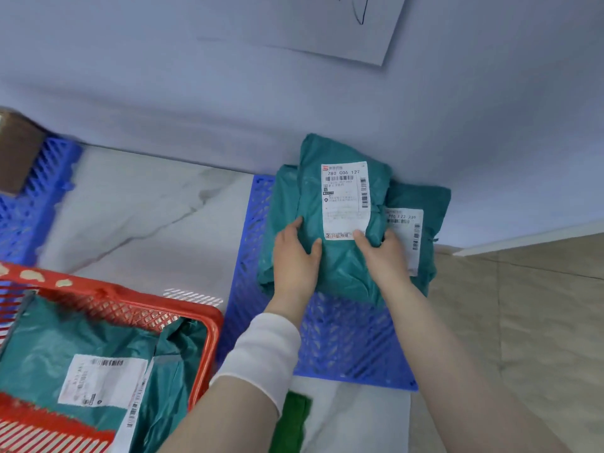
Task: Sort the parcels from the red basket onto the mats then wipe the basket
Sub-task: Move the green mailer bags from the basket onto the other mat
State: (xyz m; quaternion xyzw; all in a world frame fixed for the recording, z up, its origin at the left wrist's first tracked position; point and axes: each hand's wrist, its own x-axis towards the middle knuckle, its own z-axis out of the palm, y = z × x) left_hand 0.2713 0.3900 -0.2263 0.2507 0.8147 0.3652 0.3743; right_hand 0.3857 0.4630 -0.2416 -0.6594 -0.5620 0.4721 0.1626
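A teal parcel (340, 256) with a white label lies on top of other teal parcels (421, 204) on the blue mat (343, 341) by the wall. My left hand (294, 256) grips its left edge, thumb on top. My right hand (382, 253) grips its right edge, thumb pressing the label's lower end. The red basket (157, 308) stands at the lower left and holds more teal parcels (58, 341) with labels.
A second blue mat (36, 197) lies at the far left with a brown box (16, 152) on it. A green cloth (291, 420) lies on the marble floor near my left forearm. The wall runs close behind the mats.
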